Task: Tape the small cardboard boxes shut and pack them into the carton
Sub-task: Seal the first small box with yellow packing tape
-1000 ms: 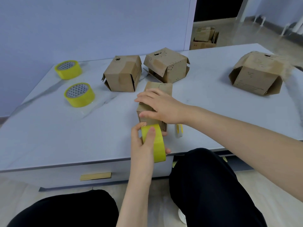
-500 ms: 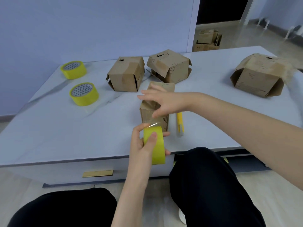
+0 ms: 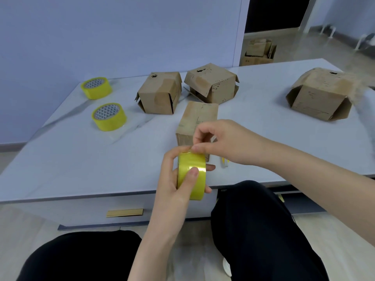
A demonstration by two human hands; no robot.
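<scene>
Light: bright, even, cool, diffuse; source unseen.
Shadows: soft and faint on table (image 3: 81, 159).
Glare: pale sheen band across tape roll (image 3: 192, 161).
Blur: smeared right side of far-right box (image 3: 318, 96); centre sharp.
Distortion: wide-angle bowing toward frame edges.

The left hand (image 3: 172, 179) curls round a yellow tape roll (image 3: 191, 161), the right hand (image 3: 225, 138) pinching at its top edge.

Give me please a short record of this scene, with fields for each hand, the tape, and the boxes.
left hand: grips the tape roll on edge
right hand: pinches the top of that roll, probably the tape end
nearest box: on the table, just behind both hands
other boxes: three farther back, flaps not flat
spare rolls: two, lying flat, far left
</scene>
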